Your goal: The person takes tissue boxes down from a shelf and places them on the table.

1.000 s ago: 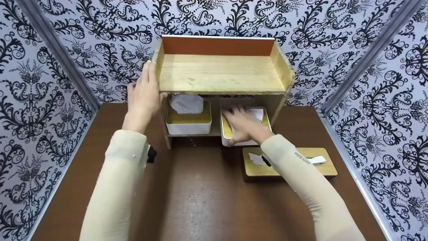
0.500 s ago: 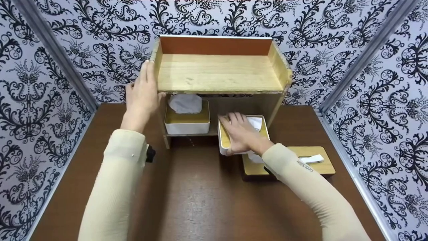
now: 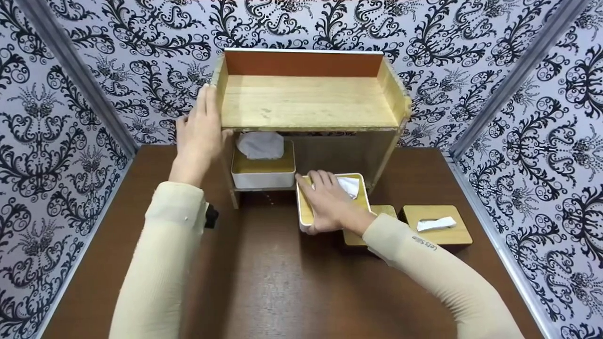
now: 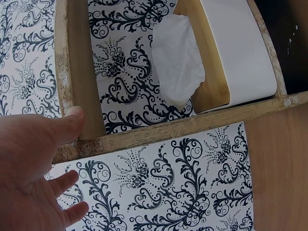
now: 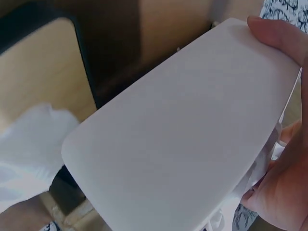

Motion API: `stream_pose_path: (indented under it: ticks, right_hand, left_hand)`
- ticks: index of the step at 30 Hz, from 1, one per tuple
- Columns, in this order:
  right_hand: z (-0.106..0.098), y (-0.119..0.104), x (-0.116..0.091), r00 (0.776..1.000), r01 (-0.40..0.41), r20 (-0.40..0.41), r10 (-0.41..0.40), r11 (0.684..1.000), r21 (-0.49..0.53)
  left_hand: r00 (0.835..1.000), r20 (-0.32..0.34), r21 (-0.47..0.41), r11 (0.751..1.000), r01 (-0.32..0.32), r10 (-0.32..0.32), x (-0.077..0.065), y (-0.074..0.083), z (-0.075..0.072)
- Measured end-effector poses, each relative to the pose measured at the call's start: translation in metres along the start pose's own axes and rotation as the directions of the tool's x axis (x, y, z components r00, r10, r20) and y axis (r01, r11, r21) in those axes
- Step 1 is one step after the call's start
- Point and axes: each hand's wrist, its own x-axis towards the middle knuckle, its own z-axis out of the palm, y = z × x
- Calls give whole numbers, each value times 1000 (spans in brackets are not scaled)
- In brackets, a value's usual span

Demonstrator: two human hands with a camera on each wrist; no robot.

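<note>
A small wooden shelf (image 3: 308, 101) stands at the back of the table. My left hand (image 3: 200, 129) grips its left side panel, fingers along the outside and thumb over the front edge, as the left wrist view shows. My right hand (image 3: 328, 200) holds a white tissue box (image 3: 304, 214) with a wood-coloured lid, its fingers spread over the lid and its thumb low on the left side. The box hangs in front of the shelf, over the table; its broad white side (image 5: 178, 125) fills the right wrist view. Another white tissue box (image 3: 264, 180) sits on the lower shelf, left, with tissue (image 4: 178, 60) sticking out.
To the right on the brown table (image 3: 278, 282) are two dark tissue boxes with wooden lids. The nearer-left box (image 3: 384, 212) is partly covered by the held box and right arm; the other box (image 3: 435, 226) shows fully. Patterned walls (image 3: 537, 94) close in three sides.
My right hand has drawn the white tissue box out of the shelf's lower right part, toward me and slightly left. My left hand stays on the shelf's side.
</note>
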Motion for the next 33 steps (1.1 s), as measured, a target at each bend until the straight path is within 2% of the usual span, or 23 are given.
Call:
stream_pose_path:
  ticks: [8,19,33]
  right_hand:
    - [7,-21,-1,999,47,-4,-47,998,-39]
    - [17,-47,3,998,49,41,-48,998,-37]
    - [36,-67,4,999,46,24,-45,998,-45]
  left_hand:
    - [1000,-22,23,1000,-10,10,0,0,0]
    - [1000,2,22,1000,0,0,0,1,1]
    - [1000,-1,8,1000,7,-7,1,0,2]
